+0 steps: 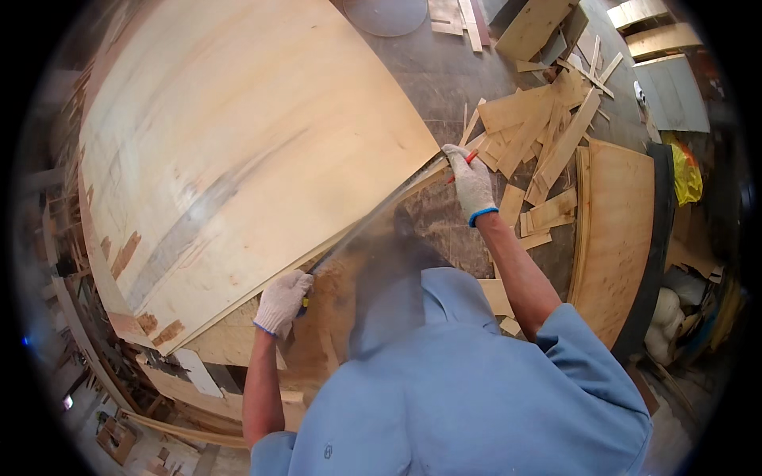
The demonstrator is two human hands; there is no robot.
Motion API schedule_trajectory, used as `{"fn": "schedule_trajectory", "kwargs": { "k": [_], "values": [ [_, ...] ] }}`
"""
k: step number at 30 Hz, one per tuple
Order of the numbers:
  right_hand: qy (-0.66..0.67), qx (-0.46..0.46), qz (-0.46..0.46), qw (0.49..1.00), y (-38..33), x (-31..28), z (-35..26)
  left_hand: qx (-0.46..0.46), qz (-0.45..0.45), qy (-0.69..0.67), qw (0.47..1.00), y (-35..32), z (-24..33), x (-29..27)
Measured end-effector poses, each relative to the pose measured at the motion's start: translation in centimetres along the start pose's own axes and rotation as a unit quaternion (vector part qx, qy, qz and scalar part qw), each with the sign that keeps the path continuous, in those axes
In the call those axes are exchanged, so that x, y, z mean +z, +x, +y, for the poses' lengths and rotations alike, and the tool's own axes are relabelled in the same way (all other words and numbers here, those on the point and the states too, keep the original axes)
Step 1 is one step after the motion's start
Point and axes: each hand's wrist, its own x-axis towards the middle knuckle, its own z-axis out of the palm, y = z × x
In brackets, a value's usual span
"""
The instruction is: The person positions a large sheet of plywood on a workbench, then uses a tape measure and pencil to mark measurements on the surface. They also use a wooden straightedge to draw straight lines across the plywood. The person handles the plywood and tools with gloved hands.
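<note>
Shirt (468, 397) fronts the sheet (254, 143), at whose edge left hand (283, 305) grips apparent tape (304, 304) and right hand (474, 186) pencil (472, 156): tape seemingly extended, marking unconfirmed.

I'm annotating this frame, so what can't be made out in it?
- Head view, large wooden sheet: far end cut off by the top edge.
- Head view, yellow object: mostly hidden by the left hand.
- Head view, red stick: partly hidden by the right hand.
</note>
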Motion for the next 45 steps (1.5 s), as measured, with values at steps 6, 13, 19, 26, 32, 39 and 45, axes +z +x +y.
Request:
{"fn": "schedule_trajectory", "kwargs": {
  "k": [6, 13, 19, 26, 32, 39, 45],
  "values": [
    [0.022, 0.023, -0.014, 0.999, 0.5, -0.8, 0.0, 0.023, -0.005, 0.055, 0.998, 0.8, 0.1, 0.2],
    [-0.168, -0.011, -0.030, 0.985, 2.0, -1.4, 1.0, -0.003, -0.013, 0.066, 0.998, 1.0, 0.9, -1.2],
    [-0.141, 0.007, -0.009, 0.990, 2.9, -4.5, 2.1, 0.276, 0.034, 0.175, 0.945, 2.8, -4.4, -2.8],
    [-0.135, 0.046, 0.038, 0.989, -2.9, -2.7, -2.8, 0.178, 0.041, 0.126, 0.975, 1.3, -14.5, -7.9],
    [-0.030, 0.092, -0.022, 0.995, -15.2, 14.4, -5.8, 0.045, -0.013, 0.175, 0.983, -2.1, -27.2, -18.6],
    [-0.072, 0.152, -0.344, 0.924, -26.0, 33.5, -7.7, -0.013, 0.024, 0.286, 0.958, -5.1, -35.0, -23.8],
    [-0.072, 0.199, -0.368, 0.905, -28.2, 40.9, -6.6, -0.002, 0.032, 0.283, 0.958, -4.8, -35.9, -23.0]
  ]
}}
